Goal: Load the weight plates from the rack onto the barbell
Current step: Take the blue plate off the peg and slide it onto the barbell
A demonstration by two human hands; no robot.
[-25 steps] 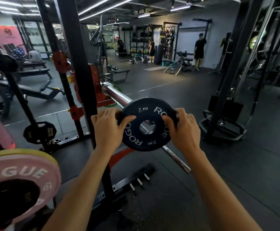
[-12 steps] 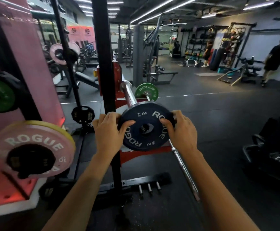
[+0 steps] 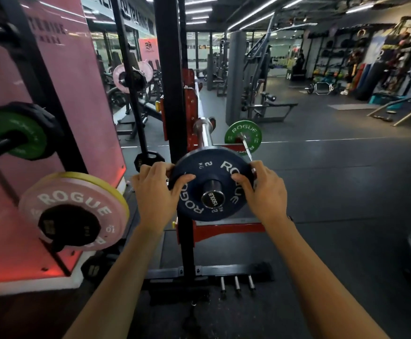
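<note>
Head view: a gym floor with a black upright post (image 3: 169, 69) of a rack in the centre.
Pink wall (image 3: 60, 99): fills the left side, with black storage pegs in front of it.
Barbell (image 3: 203, 133): a chrome sleeve runs from the red rack hooks toward the camera; its end cap reads 1500LB.
Pink plate (image 3: 77, 201): marked ROGUE, with a yellow rim, hangs on a lower peg at left, with a smaller black plate in front of it.
Blue plate (image 3: 211, 174): marked ROGUE and 2 KG, sits on the sleeve near its end, the cap poking through its hole.
Green plate (image 3: 243, 137): marked ROGUE, stands behind and to the right of the blue plate, on a thin bar.
Left hand (image 3: 154, 192): grips the blue plate's left edge, thumb on its face, fingers curled behind.
Right hand (image 3: 265, 189): grips the right edge the same way.
Floor pegs (image 3: 236, 285): three short chrome pins at the rack's base.
</note>
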